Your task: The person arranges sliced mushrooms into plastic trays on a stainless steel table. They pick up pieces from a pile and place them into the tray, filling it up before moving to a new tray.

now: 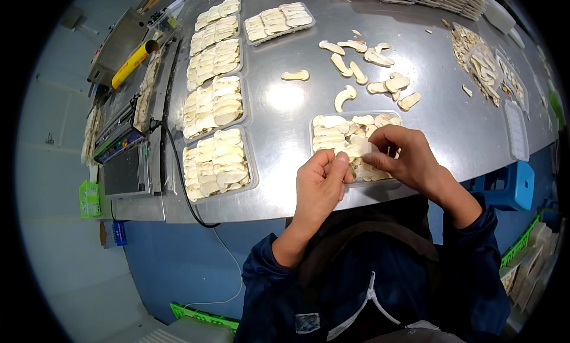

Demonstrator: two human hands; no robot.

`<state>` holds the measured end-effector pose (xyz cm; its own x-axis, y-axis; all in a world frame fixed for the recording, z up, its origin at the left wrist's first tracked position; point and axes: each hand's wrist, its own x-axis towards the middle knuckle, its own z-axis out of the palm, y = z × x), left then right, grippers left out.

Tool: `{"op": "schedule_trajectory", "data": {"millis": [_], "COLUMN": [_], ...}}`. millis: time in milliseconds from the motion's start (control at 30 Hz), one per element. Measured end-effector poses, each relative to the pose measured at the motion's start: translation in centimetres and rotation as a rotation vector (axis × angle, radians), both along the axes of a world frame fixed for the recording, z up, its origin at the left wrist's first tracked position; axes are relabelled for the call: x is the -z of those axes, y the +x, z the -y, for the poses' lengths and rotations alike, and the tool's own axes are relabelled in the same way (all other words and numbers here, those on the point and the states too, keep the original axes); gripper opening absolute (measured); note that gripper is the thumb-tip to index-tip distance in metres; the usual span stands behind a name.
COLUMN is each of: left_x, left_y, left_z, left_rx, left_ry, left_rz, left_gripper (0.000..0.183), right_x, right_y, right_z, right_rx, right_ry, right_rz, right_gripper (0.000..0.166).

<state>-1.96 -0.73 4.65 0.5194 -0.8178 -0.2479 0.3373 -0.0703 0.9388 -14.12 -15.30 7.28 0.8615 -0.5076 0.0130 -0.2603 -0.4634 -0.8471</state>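
Observation:
Between my two hands is a pale dried mushroom slice (359, 148), held over a clear plastic tray (311, 140). My left hand (317, 182) pinches the slice's left end between thumb and fingers. At the other end, the thumb and fingers of my right hand (405, 154) close around it, slightly blurred. Overlapping slices (329, 131) lie in a neat column on the tray's left side. Smaller, less orderly pieces show in its middle and right, partly covered by my hands. Just beyond the tray, several loose mushroom slices (345, 98) are scattered on the steel table (276, 134).
Several filled trays (250, 162) line up on the left, with another filled tray (279, 22) beside them. A black cable (178, 165) hangs over the table's front edge near a machine (124, 138). Mushroom pieces (465, 47) heap at right, near a white lid-like tray (516, 131).

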Motion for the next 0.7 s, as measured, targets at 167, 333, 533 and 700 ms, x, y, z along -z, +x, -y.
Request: {"op": "schedule_trajectory", "data": {"millis": [167, 333, 533, 700], "left_x": [0.1, 0.6, 2.5, 3.1], "left_y": [-0.1, 0.1, 2.7, 3.8], "left_z": [0.4, 0.6, -1.3, -2.3], "left_rx": [0.038, -0.154, -0.359, -0.456], "left_ry": [0.072, 0.061, 0.064, 0.092], "left_rz": [0.018, 0.208, 0.3, 0.259], "left_gripper": [0.022, 0.02, 0.021, 0.022], "right_x": [0.9, 1.9, 3.2, 3.6], "right_y": [-0.6, 0.7, 2.2, 2.4], "right_z": [0.0, 1.7, 3.6, 3.7], "right_rx": [0.015, 0.05, 0.04, 0.018], "right_ry": [-0.589, -0.696, -0.756, -0.738], "right_rz": [0.169, 0.183, 0.09, 0.018], "right_gripper": [0.02, 0.016, 0.015, 0.016]}}
